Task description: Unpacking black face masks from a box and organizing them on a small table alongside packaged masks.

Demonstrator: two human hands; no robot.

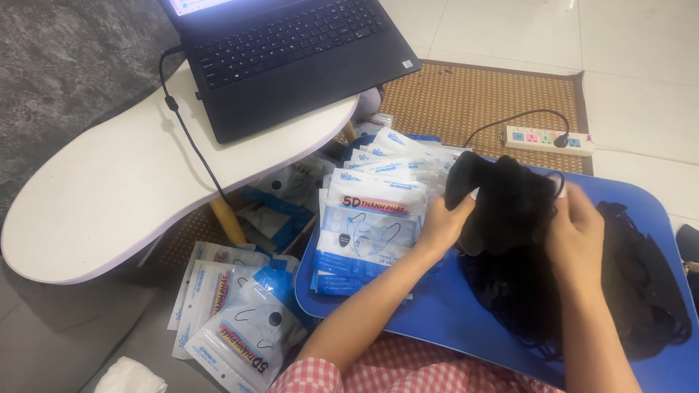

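Both hands, left (442, 222) and right (575, 236), clamp a bunch of black fabric face masks (506, 200) above the blue plastic worktop (437, 309), where loose ear loops could snag and spill the bunch.

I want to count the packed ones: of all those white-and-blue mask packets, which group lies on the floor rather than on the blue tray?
The packets on the floor, fanned out lower left beneath the white table. The other packets sit stacked on the blue tray, beside the left hand.
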